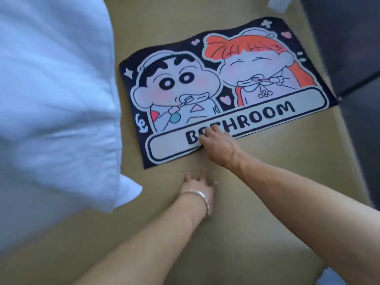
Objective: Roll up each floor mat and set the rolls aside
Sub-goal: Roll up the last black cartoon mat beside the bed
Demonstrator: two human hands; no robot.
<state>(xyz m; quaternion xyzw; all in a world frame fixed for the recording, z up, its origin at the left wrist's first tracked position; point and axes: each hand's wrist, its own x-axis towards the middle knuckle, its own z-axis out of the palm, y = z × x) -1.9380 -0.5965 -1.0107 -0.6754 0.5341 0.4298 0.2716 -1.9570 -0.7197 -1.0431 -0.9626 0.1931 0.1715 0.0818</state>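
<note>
Centrally, a floor mat [222, 89] lies flat and fully unrolled on a tan floor [257, 212], turned so that its long edges run from about 8 o'clock to about 2 o'clock. Its face shows two cartoon children brushing their teeth on a dark ground, with the word BATHROOM in a pale banner along the near edge.

The right hand [218, 145] reaches in from 4 o'clock and rests on the mat's near edge, at the middle of the banner, where it covers two letters of the word. Its fingers [207, 134] are bent down onto the pile; whether they pinch the edge or only press on it cannot be told.

The left hand [198, 187] enters from 6 o'clock and lies on the bare floor just below the mat's near edge, apart from the mat. Its fingers are spread and flat, grasping nothing. A silver bangle [202, 199] circles the left wrist.

At 9 o'clock, a large white, creased bedding bundle [55, 95] fills the left side of the view, its lower corner hanging near the mat's left end. At 3 o'clock, a dark grey surface [349, 48] borders the floor, close to the mat's right corner. Motion blur softens the whole view.
</note>
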